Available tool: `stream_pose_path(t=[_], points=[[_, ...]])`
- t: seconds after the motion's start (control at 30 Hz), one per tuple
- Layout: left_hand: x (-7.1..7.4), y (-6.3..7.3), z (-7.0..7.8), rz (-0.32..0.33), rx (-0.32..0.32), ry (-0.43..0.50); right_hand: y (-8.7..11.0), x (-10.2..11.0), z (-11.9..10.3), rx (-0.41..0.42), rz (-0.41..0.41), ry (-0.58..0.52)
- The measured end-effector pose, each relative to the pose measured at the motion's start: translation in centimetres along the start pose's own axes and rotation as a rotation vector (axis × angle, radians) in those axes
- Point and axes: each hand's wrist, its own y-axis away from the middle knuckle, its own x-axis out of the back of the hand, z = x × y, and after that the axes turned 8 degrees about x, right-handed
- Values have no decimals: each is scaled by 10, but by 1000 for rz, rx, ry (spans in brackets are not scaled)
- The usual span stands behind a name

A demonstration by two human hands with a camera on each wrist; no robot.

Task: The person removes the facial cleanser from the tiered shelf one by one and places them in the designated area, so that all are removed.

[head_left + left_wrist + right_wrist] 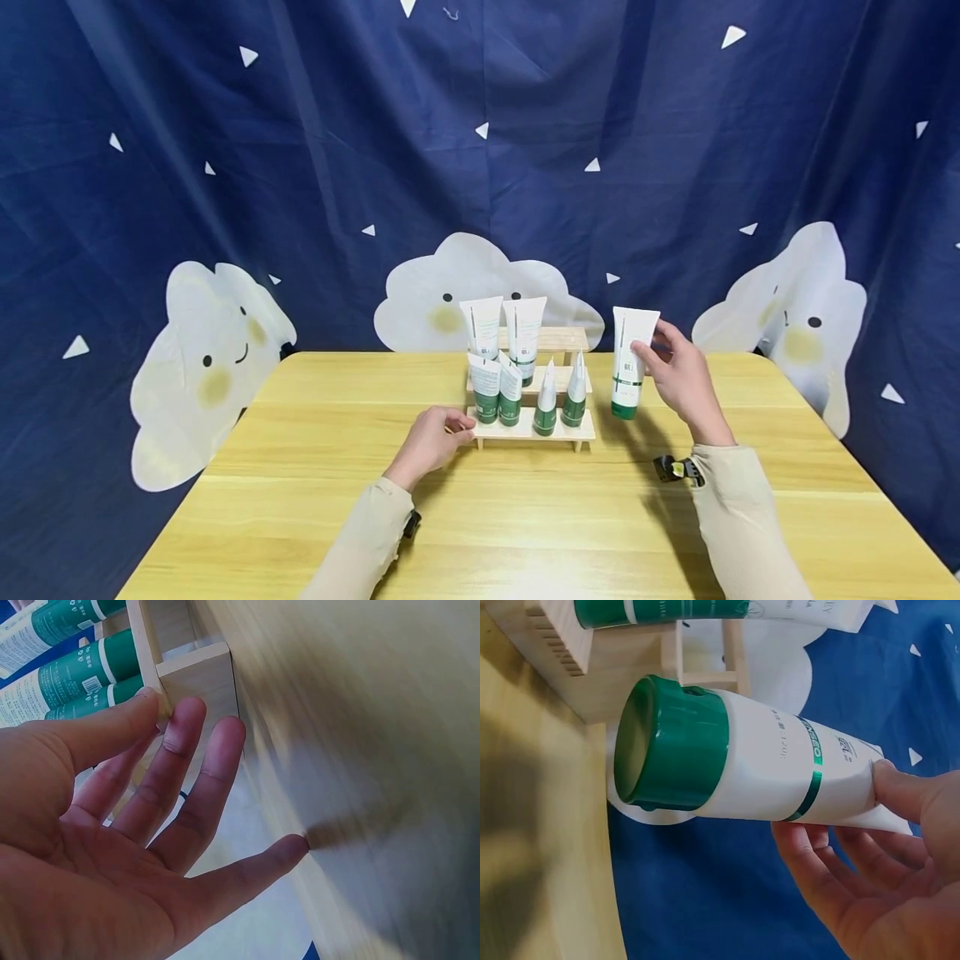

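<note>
My right hand (686, 379) grips a white squeeze tube (627, 367) near its flat upper end, thumb in front and fingers behind. Its green cap (675, 746) points down, and the tube is held up in the air to the right of a three-step wooden rack (534, 432). At the rack's lower left corner, my left hand (438, 437) pinches the end of the bottom step (154, 671) between thumb and index finger, while the other fingers spread out loosely. Two large white tubes (523, 329) stand on the middle step. Several smaller tubes with green lower parts (545, 417) stand along the bottom step.
The rack's top step (562, 337) shows behind the large tubes. Under everything is a light wooden table (315, 433). A dark blue curtain (315, 167) with white clouds hangs right behind its back edge.
</note>
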Motion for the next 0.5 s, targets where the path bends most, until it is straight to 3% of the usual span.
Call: stream_pose_path(t=[0.5], points=[[2, 1, 3, -26, 54, 17, 1, -12, 20, -81, -126, -23]])
